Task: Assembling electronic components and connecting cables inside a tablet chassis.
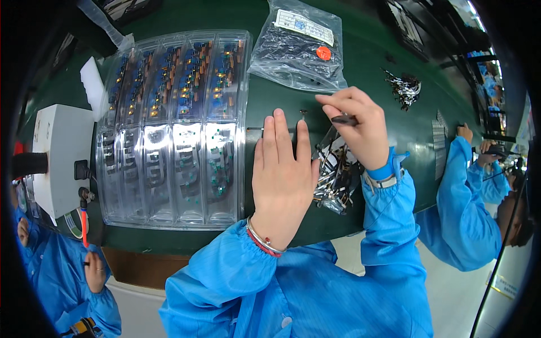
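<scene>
My left hand (283, 174) lies flat on the green table, fingers stretched and slightly apart. A thin dark strip (255, 129) pokes out beside its fingers, and a tiny dark part (303, 112) sits at one fingertip. My right hand (360, 124) is closed in a pinch around a dark slim tool (345, 120), held above the table; its exact kind is hard to make out. Just below that hand, right of my left one, spreads a pile of small black and metallic parts (336, 177) on clear plastic.
Left stands a clear compartment tray (241, 169) with small electronic parts. Behind lies a clear bag (296, 48) of black parts; a bundle of short leads (404, 90) is farther right. A white box (65, 160) stands at far left. People in blue sleeves work on both sides.
</scene>
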`<state>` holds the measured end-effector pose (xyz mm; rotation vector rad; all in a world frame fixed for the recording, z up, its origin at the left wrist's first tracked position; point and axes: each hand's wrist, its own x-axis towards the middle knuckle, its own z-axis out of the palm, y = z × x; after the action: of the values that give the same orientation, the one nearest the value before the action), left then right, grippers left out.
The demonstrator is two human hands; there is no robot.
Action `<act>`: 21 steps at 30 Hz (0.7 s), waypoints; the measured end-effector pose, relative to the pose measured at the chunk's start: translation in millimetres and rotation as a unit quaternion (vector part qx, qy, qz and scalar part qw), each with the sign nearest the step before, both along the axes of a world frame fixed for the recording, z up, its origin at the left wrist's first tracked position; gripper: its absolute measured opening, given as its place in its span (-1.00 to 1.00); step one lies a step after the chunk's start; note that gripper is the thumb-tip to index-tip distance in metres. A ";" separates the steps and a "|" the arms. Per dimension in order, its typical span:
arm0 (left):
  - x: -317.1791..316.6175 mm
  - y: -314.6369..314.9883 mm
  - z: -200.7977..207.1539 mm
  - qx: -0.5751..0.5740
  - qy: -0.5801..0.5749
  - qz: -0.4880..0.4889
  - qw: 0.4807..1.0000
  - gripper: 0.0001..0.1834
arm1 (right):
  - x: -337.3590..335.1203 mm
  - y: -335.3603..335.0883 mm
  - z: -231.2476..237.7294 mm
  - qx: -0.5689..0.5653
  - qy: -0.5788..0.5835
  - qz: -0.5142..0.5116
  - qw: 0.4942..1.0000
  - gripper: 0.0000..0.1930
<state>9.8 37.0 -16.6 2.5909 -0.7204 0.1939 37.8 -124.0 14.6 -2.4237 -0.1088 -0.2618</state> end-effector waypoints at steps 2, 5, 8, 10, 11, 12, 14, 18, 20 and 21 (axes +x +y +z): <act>-0.3 0.6 0.4 0.013 -0.003 0.003 1.000 -0.43 | 7.2 0.1 -6.1 -0.005 -0.010 0.019 1.000 -0.81; 0.1 -0.2 -1.7 0.016 0.000 0.006 1.000 -0.43 | 12.2 9.0 -12.8 -0.030 -0.009 0.029 0.999 -0.79; -0.7 -0.1 -2.7 0.014 -0.002 0.002 1.000 -0.43 | 13.6 12.2 -16.6 -0.067 0.023 0.023 0.997 -0.86; -1.0 0.8 -2.8 0.012 -0.003 0.004 1.000 -0.43 | 13.7 12.9 -17.9 -0.055 0.022 0.017 0.998 -0.86; -1.6 1.5 -2.8 0.012 -0.003 0.006 1.000 -0.43 | 13.6 13.5 -18.2 -0.043 0.022 0.012 0.999 -0.86; -2.9 2.1 -3.7 0.012 -0.003 0.008 1.000 -0.43 | 12.5 11.6 -18.1 -0.042 0.021 0.013 0.999 -0.86; -3.0 1.8 -6.1 0.004 0.000 0.007 1.000 -0.42 | 10.7 4.5 -16.4 0.009 -0.017 0.012 1.000 -0.86; -2.4 0.6 -9.4 0.008 0.007 0.008 1.000 -0.42 | 10.5 9.1 -17.0 -0.022 0.022 -0.003 1.000 -0.86; -3.0 0.4 -7.0 0.007 0.001 0.010 1.000 -0.42 | 11.2 12.9 -15.5 -0.046 0.016 -0.004 0.999 -0.86; -3.3 0.6 -5.8 0.005 -0.001 0.008 1.000 -0.42 | 11.5 14.4 -14.7 -0.069 0.011 -0.003 0.998 -0.87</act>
<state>6.5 37.6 -22.4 2.6075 -0.7045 0.1976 49.3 -109.6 -0.1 -2.5627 -0.1132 -0.2366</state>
